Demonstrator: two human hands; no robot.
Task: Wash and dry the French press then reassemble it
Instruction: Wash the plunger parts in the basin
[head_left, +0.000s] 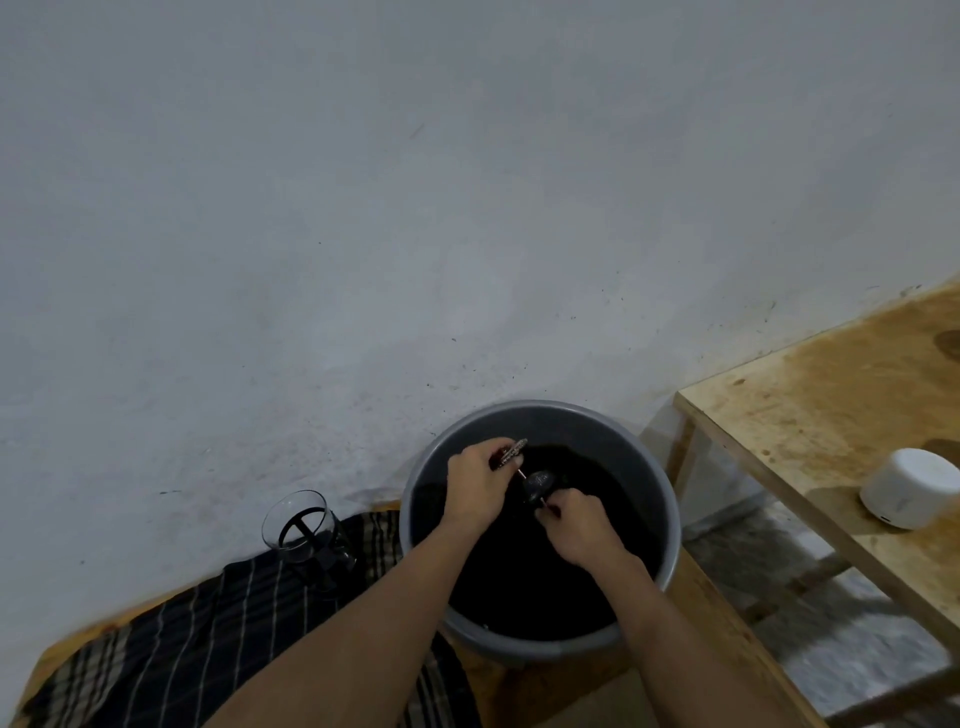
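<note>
Over a grey bucket (644, 467) of dark water I hold the French press plunger. My left hand (480, 483) grips its metal filter disc (511, 453) at the far end. A thin rod runs from the disc through the black lid (537, 484) to my right hand (576, 525), which pinches the rod's near end. The glass carafe (301, 525) in its black frame stands upright on a dark plaid cloth (197, 634), left of the bucket.
The bucket and cloth sit on a low wooden surface (727, 649) against a grey wall. To the right stands a higher wooden table (810, 410) with a small white round container (911, 486) near its front edge.
</note>
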